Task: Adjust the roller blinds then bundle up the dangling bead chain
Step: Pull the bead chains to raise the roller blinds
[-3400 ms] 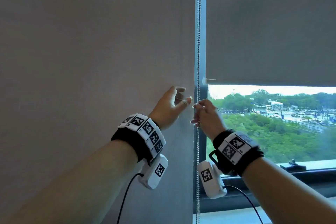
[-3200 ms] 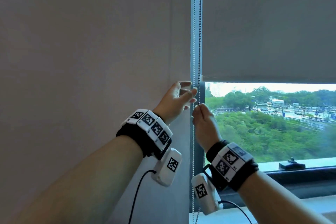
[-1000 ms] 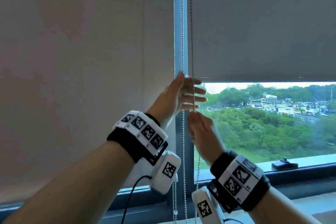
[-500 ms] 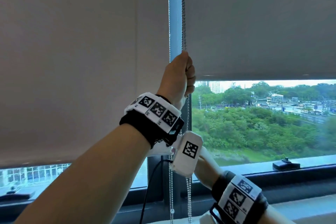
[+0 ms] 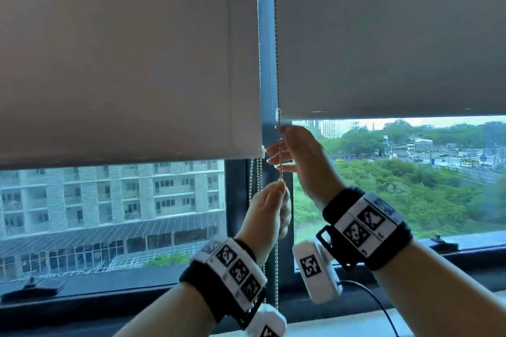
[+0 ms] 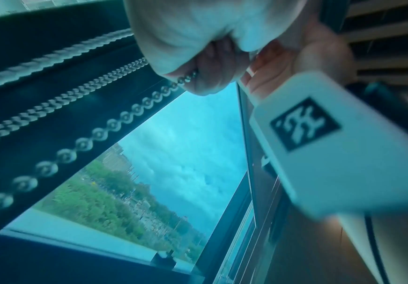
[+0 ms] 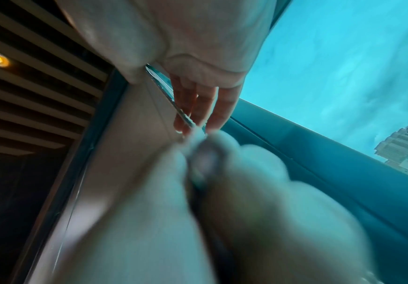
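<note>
Two grey roller blinds hang side by side. The left blind [image 5: 123, 63] ends lower than the right blind [image 5: 383, 35]. A bead chain [image 5: 277, 63] drops along the frame between them. My left hand [image 5: 278, 194] grips this chain in a fist just below the blinds. The left wrist view shows the beads [image 6: 115, 123] leaving that fist [image 6: 198, 63]. My right hand [image 5: 284, 156] is just above the left hand. Its fingers are straight and spread beside the chain, holding nothing. In the right wrist view those fingers [image 7: 198, 107] lie along the chain [image 7: 184, 115].
More bead chain loops [image 5: 254, 180] hang under the left blind's right corner. A dark window post [image 5: 265, 76] stands between the panes. A dark sill [image 5: 109, 290] runs below, with small black fittings on it at the left [image 5: 30, 288] and right [image 5: 443, 242].
My left hand has come down with the chain in its grip. The left blind's bottom edge is higher. My right hand has risen from below and is open beside the chain.
</note>
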Demonstrator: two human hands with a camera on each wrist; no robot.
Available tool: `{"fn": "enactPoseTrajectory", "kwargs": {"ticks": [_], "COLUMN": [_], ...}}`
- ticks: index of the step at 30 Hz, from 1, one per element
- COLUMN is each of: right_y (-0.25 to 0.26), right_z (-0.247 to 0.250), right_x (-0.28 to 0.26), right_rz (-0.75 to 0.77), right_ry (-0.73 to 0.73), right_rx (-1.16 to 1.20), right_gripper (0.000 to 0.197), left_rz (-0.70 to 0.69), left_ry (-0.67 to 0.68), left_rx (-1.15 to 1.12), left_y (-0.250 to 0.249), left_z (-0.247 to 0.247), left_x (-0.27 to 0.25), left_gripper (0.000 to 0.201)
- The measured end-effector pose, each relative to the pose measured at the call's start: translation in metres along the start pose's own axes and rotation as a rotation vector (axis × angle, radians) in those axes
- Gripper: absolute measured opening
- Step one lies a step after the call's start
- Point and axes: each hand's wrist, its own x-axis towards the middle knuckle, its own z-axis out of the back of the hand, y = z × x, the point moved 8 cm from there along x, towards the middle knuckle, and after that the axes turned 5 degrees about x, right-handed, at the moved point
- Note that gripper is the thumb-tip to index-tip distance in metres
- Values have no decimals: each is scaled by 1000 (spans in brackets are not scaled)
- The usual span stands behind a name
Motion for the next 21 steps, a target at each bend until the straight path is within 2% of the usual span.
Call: {"fn": "enactPoseTrajectory", "kwargs": {"ticks": [4,7,9,11,13,15,18,21], "right_y": [20,17,15,14,8,-2,-23,-43], "right_z": [-10,-18,-20,-22,-21,-19,-18,-21], "right_x": [14,14,10,5,2,-4,-21,-41], "right_rz": [-5,-76,-41,-4,-7,9,18,-9], "right_ry": [52,55,-2,-35,-31,-26,-23,-12], "right_rx": [44,120,138,149,159,80,-63,-69], "right_gripper": [17,28,38,42,42,43,40,38], "left_rz": [21,19,43,108,130,74,-23,-88], "left_ry": [45,79,117,162,196,181,111,119], "left_rx": [114,91,84,135,86,15,-9,-40], "left_y": [33,58,68,71,63,41,-7,-55], "left_z": [0,-4,-7,-5,-1,8,19,22], "left_x": [-22,-33,-37,-37,-29,-13,13,35], "left_gripper": [35,34,39,55,81,94,89,77]}}
